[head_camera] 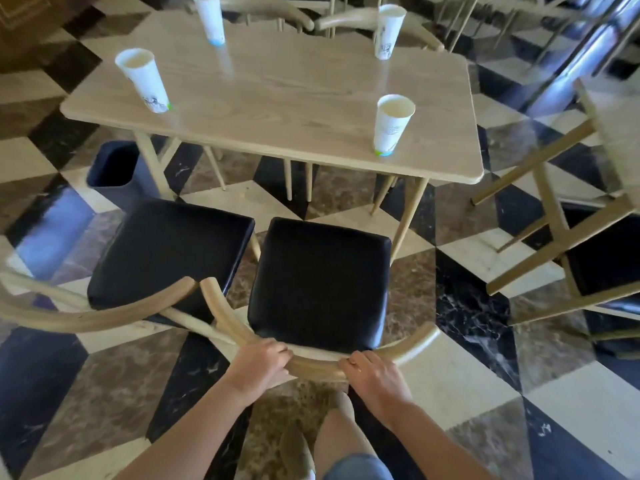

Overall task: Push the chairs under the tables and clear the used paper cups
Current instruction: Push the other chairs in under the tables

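Our fingers [277,351] curl over the curved pale-wood backrest [317,367] of the black-cushioned chair [320,278], left hand [261,363] and right hand [375,375] clamped on the rail a little apart, either side of its middle. The chair stands on the checkered marble floor [485,375], pulled out from the pale rectangular wooden worktop [277,98], its seat front near the worktop's near edge but not yet under it.

We judge this to be the push on the first chair. To do it well we keep both hands level and press evenly, so the seat runs straight between the worktop's slanted legs [408,220] and does not swing. The right front corner sits close to that leg, so we would aim slightly left.

A second black-seated chair [169,251] stands just beside on the left, its armrest tip almost touching ours; we should watch that the two do not snag.

Four white paper cups wait upright on the worktop: near right [391,124], near left [143,79], far left [209,17], far right [388,31]. A gentle push keeps them from toppling. A dark bin [116,168] stands by the left leg.
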